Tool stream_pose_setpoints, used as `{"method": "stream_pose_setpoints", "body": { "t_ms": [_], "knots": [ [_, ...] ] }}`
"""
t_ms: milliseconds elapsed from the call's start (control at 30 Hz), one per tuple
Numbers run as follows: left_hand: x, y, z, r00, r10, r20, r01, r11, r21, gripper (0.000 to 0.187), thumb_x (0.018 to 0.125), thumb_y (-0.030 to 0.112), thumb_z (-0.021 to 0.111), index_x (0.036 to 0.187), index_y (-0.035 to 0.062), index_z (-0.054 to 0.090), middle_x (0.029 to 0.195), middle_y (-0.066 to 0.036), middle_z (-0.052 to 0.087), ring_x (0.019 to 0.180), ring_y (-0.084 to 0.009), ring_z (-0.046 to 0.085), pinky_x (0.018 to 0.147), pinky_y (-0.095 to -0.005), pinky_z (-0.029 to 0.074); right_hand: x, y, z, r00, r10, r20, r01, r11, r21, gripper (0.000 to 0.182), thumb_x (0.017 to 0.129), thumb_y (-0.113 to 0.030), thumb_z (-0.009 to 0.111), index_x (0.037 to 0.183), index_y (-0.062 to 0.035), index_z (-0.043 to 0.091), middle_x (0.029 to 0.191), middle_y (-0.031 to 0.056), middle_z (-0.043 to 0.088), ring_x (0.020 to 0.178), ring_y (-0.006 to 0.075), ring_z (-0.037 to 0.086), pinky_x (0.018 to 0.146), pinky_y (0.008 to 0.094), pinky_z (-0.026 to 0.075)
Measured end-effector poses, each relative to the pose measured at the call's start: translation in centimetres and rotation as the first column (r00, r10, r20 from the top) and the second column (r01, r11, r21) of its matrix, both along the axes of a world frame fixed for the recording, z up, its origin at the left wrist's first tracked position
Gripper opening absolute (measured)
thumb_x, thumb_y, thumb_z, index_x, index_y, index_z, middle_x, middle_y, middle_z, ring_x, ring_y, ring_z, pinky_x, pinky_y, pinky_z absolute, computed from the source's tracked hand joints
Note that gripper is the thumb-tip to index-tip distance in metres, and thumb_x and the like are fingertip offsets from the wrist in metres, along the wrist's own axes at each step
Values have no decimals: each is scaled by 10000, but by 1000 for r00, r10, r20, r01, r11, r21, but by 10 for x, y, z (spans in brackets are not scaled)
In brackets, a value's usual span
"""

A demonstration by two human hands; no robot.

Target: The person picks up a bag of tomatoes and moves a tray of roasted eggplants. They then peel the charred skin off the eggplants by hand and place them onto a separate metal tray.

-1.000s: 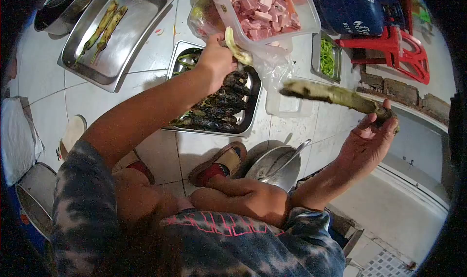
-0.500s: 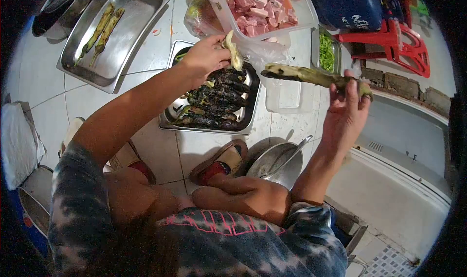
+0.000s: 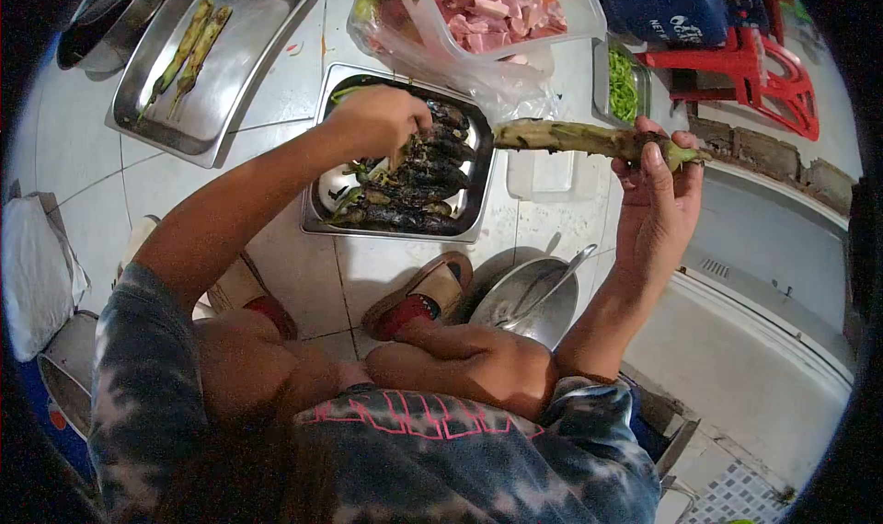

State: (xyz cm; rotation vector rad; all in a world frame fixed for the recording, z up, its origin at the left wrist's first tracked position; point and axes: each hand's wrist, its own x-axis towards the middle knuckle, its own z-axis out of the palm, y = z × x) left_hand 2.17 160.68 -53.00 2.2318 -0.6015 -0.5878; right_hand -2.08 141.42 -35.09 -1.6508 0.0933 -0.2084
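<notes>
Listing what lies on the tiled floor, nearest first:

- Person's knees and patterned shirt, lowest in view; one sandalled foot (image 3: 418, 299) on the floor beside a steel bowl (image 3: 529, 299) with a utensil lying in it.
- Right hand (image 3: 658, 202), raised above the floor to the right of the centre tray, fingers (image 3: 655, 170) clamped round the stalk end of a peeled roasted eggplant (image 3: 570, 138).
- Peeled roasted eggplant: held off the floor, long axis near level, stalk in the right hand, pale greenish-brown tip pointing left toward the centre tray's right edge; flesh soft-looking with dark flecks.
- Left hand (image 3: 382, 119), reaching down into the centre tray, well apart from the held eggplant, which lies to its right; fingers curled together among the charred pieces, though whether they grip one cannot be told.
- Centre steel tray (image 3: 322, 188), holding a heap of charred eggplants (image 3: 423, 188), black-skinned, lying roughly side by side.
- Far-left steel tray (image 3: 239, 73), holding two peeled eggplants (image 3: 184, 50) near its far left corner.
- Clear tub of cubed meat (image 3: 487, 4), at the far edge, over a plastic bag.
- Small container of green chillies (image 3: 623, 87), far right, beside a red plastic stool (image 3: 745, 69).
</notes>
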Motion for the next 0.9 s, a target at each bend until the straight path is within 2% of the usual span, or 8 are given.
{"method": "stream_pose_setpoints", "body": {
  "t_ms": [100,133,233,433,533,733,833,900],
  "knots": [
    [5,6,8,994,73,86,-77,996,40,232,727,175,457,935,105,533,760,-88,579,755,-257,542,673,-363,415,0,1,1,1000,4,-3,-5,998,-59,257,728,-32,546,948,-68,419,934,123,527,807,164,510,630,258,438],
    [5,7,10,975,30,220,-60,989,133,279,726,204,459,982,102,505,721,-100,577,714,-272,549,666,-374,416,-1,0,1,1000,18,9,-18,997,-81,254,729,-34,545,947,-68,419,929,122,528,807,161,508,628,256,435],
    [3,7,28,966,-156,208,82,942,326,288,726,195,465,999,107,497,683,-113,570,673,-277,553,664,-374,412,-2,0,2,999,41,30,-36,990,-136,247,730,-32,545,938,-65,417,919,123,530,805,155,501,638,253,423],
    [-8,-3,30,887,-317,336,156,890,428,326,705,188,521,1023,128,485,645,-111,566,649,-262,553,638,-360,411,-3,0,4,984,150,91,-123,959,-257,274,691,42,560,888,-46,391,900,141,519,813,157,481,715,258,391],
    [-10,-2,36,852,-286,438,147,934,324,358,680,220,555,1022,142,483,637,-96,566,671,-262,546,634,-352,413,-4,1,4,976,199,93,-157,929,-336,294,670,73,559,872,-43,378,896,144,508,826,159,467,741,260,377],
    [-10,-5,62,883,-249,398,149,953,265,239,676,226,564,898,139,543,654,-88,557,695,-265,538,650,-353,414,-7,-4,8,955,264,133,-185,884,-430,321,641,63,567,882,-37,381,932,134,452,878,169,427,777,285,355],
    [-5,-10,45,894,-157,420,127,987,100,192,678,227,568,822,100,559,759,-109,551,750,-260,527,671,-358,416,-8,-6,10,931,326,166,-247,895,-372,331,629,55,567,893,-30,386,946,129,417,909,197,409,789,313,351],
    [-2,-11,38,882,-120,456,108,993,52,274,681,211,567,926,98,521,879,-122,525,830,-256,510,716,-344,414,-8,-5,12,934,295,200,-203,902,-381,337,627,63,539,916,-20,387,941,132,414,905,223,413,798,342,347]
  ]
}}
